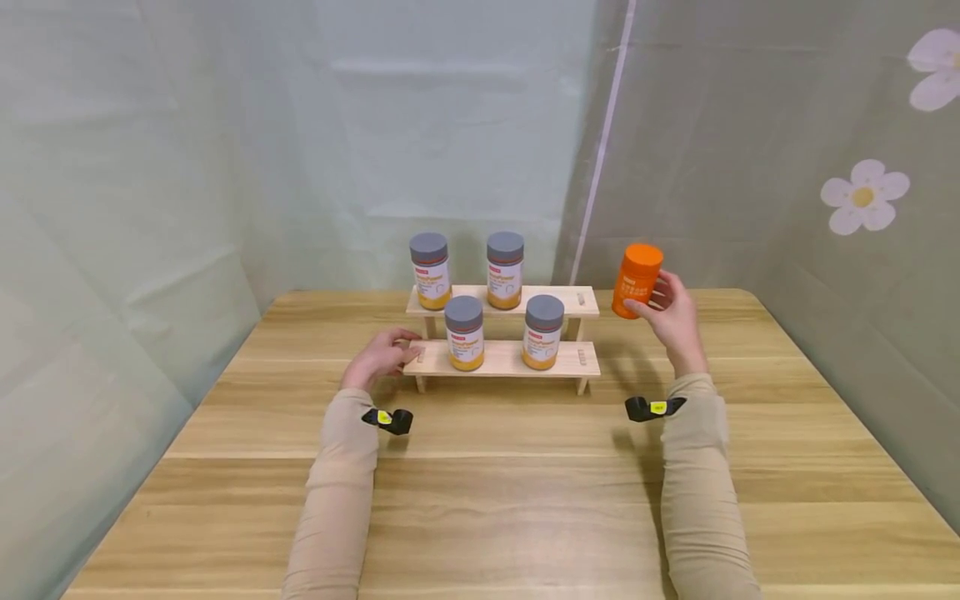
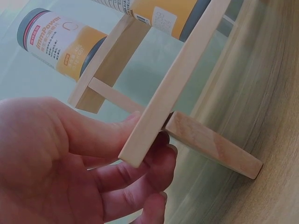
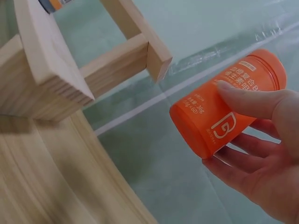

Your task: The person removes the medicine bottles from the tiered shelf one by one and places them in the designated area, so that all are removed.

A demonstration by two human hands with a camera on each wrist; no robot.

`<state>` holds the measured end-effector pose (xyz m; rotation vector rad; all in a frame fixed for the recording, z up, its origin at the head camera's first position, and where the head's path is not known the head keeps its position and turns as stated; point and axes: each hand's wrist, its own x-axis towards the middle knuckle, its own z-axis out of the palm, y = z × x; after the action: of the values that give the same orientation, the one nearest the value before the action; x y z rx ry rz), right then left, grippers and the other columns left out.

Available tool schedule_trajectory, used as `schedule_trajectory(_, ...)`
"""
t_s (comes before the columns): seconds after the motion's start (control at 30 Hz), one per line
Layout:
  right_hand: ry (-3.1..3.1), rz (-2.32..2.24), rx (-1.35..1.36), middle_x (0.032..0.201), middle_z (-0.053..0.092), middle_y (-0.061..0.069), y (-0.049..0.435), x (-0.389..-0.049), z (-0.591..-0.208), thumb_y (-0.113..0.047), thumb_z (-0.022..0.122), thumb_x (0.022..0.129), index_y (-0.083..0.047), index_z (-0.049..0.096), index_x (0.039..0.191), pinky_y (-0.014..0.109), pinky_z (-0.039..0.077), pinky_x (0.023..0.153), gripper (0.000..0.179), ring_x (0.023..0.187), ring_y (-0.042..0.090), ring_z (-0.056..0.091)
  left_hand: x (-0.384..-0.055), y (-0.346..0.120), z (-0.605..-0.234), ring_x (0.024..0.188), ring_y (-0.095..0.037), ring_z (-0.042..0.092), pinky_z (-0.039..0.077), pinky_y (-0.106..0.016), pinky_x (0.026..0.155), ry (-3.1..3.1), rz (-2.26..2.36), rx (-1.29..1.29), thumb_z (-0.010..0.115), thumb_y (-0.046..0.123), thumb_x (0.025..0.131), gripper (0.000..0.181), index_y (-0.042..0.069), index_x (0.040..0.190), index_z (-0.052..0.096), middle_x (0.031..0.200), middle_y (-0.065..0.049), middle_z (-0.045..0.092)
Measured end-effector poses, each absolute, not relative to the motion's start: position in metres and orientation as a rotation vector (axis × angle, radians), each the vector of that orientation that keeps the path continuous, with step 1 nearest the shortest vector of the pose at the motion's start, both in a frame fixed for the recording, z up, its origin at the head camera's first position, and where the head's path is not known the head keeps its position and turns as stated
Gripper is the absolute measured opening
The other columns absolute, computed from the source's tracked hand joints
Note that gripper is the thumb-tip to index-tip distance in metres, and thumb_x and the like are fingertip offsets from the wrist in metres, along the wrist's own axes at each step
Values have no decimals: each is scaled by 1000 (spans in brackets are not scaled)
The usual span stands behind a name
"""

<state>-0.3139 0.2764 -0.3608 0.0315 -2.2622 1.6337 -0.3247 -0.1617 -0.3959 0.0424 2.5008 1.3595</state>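
My right hand (image 1: 672, 315) grips an orange supplement bottle (image 1: 637, 282) in the air, right of a two-tier wooden stand (image 1: 502, 358). In the right wrist view the thumb lies across the label of the bottle (image 3: 229, 105), fingers behind it. My left hand (image 1: 384, 358) pinches the left end of the stand's lower shelf; in the left wrist view the thumb is on top of the shelf board (image 2: 154, 126) and the fingers are beneath. Two grey-lidded bottles stand on the upper shelf, left bottle (image 1: 431, 271) and middle bottle (image 1: 505, 271). Two more, bottle (image 1: 465, 333) and bottle (image 1: 542, 333), stand on the lower shelf.
The stand sits on a wood-grain table (image 1: 487, 492) toward its far edge. A pale curtain (image 1: 465, 125) hangs behind and to the sides, with printed flowers (image 1: 864, 197) at right. Each forearm wears a small black wrist camera (image 1: 652, 408).
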Motion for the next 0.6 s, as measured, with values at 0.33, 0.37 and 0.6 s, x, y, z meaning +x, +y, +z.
schedule_trajectory(0.33, -2347, 1644, 72, 142, 44, 26, 288, -314, -373, -4, 69, 87, 0, 31, 145, 52, 37, 110, 70, 129, 41, 47, -325, -162, -398, 85, -14, 55, 50, -33, 77, 2481, 1385, 56, 53, 19, 99, 46, -1, 139, 44, 99, -9, 57)
schedule_trajectory(0.37, -2359, 1650, 79, 142, 44, 26, 289, -315, -375, -4, 69, 87, -1, 32, 145, 53, 37, 110, 70, 129, 42, 47, -325, -162, -398, 85, -14, 55, 50, -34, 77, 2479, 1386, 60, 53, 19, 99, 46, -1, 139, 43, 100, -10, 57)
schedule_trajectory(0.6, -2419, 1690, 104, 142, 42, 30, 290, -321, -388, -2, 70, 86, 1, 28, 147, 55, 38, 108, 74, 130, 45, 46, -325, -164, -399, 86, -14, 54, 51, -33, 77, 2485, 1385, 84, 53, 18, 99, 46, -2, 139, 43, 104, -12, 58)
